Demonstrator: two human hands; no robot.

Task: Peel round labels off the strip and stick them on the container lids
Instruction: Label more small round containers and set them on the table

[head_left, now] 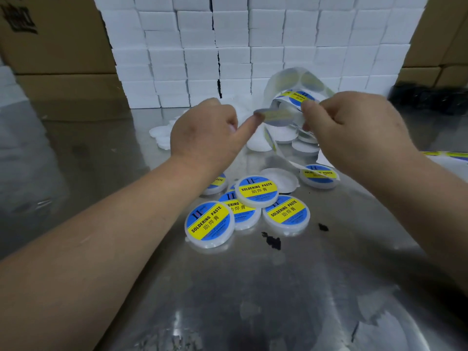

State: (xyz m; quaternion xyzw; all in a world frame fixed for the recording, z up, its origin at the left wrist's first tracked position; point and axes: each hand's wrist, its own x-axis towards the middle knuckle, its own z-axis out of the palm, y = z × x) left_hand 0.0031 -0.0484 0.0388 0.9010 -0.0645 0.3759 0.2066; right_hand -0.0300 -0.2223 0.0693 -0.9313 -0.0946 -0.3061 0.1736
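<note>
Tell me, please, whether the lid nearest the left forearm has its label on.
On: a blue and yellow label covers that lid.

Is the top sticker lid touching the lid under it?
Touching. The head view shows the top labelled lid lying tilted on the lower lid, covering part of its label, with no gap between them.

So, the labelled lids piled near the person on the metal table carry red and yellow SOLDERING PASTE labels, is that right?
Not quite: the head view shows the labelled lids on the metal table carrying blue and yellow SOLDERING PASTE labels, not red.
</note>
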